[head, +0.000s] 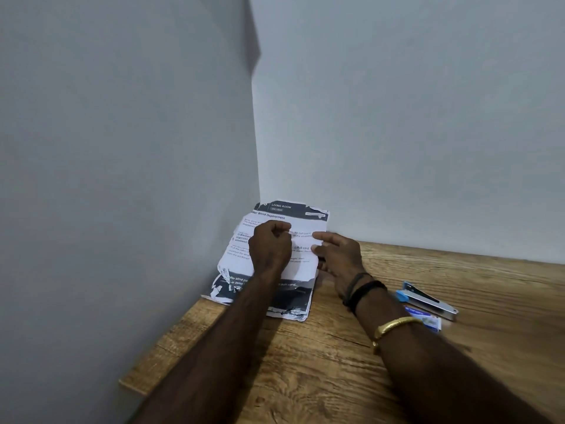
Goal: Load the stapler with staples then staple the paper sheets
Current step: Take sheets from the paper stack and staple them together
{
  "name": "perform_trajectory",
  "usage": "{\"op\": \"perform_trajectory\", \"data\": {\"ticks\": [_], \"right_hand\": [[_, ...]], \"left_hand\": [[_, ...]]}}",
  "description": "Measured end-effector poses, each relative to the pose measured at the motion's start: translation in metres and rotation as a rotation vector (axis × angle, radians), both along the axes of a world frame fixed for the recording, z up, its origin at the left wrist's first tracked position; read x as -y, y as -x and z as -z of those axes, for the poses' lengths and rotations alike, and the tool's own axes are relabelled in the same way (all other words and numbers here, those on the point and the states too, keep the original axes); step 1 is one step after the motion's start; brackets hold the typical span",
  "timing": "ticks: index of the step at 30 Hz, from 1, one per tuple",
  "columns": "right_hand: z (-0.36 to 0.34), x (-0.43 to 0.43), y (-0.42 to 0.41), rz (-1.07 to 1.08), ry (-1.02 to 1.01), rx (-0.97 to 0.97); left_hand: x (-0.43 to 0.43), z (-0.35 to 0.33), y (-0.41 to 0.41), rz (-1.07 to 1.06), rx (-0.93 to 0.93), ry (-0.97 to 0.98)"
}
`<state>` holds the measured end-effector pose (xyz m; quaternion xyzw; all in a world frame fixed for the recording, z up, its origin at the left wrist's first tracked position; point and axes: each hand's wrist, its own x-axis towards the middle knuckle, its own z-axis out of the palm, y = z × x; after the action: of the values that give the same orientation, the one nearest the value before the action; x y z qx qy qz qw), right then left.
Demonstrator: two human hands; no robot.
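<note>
At the far corner of the wooden surface [351,377], against the wall, the torn printed paper sheets [301,215] lie in a loose stack. Your left hand [269,246] rests on the top sheet with its fingers curled into a fist; whether they pinch the page cannot be told. Your right hand [337,257] lies at the stack's right edge, fingers straight and touching the paper. Well to the right, the blue stapler [428,298] lies opened out, with a small staple box [429,322] just beside it.
</note>
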<state>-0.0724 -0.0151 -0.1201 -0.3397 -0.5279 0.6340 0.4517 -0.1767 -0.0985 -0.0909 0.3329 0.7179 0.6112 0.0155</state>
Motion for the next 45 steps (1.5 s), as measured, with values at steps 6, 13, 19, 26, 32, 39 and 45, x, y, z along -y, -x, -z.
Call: {"op": "perform_trajectory", "data": {"ticks": [6,13,19,26,32,39,45], "right_hand": [[-0.008,0.001,-0.022,-0.005,-0.001,-0.091],[-0.012,-0.012,-0.067,0.060,-0.025,-0.111],[-0.015,-0.026,-0.118,0.127,-0.038,-0.119],[-0.015,-0.040,-0.179,0.206,-0.028,-0.099],[-0.010,-0.052,-0.217,0.257,-0.017,-0.088],[-0.007,-0.059,-0.237,0.259,-0.017,-0.066],[0.004,-0.068,-0.237,0.234,-0.090,0.128]], "left_hand": [[0.003,-0.007,-0.016,0.018,-0.066,-0.060],[-0.006,-0.018,-0.047,0.100,-0.113,-0.064],[-0.027,-0.018,-0.082,0.230,-0.103,0.004],[-0.050,-0.009,-0.114,0.295,-0.095,0.049],[-0.063,-0.002,-0.128,0.250,-0.072,0.103],[-0.076,0.006,-0.129,0.332,0.286,0.074],[-0.094,0.030,-0.121,0.342,0.439,0.049]]}}
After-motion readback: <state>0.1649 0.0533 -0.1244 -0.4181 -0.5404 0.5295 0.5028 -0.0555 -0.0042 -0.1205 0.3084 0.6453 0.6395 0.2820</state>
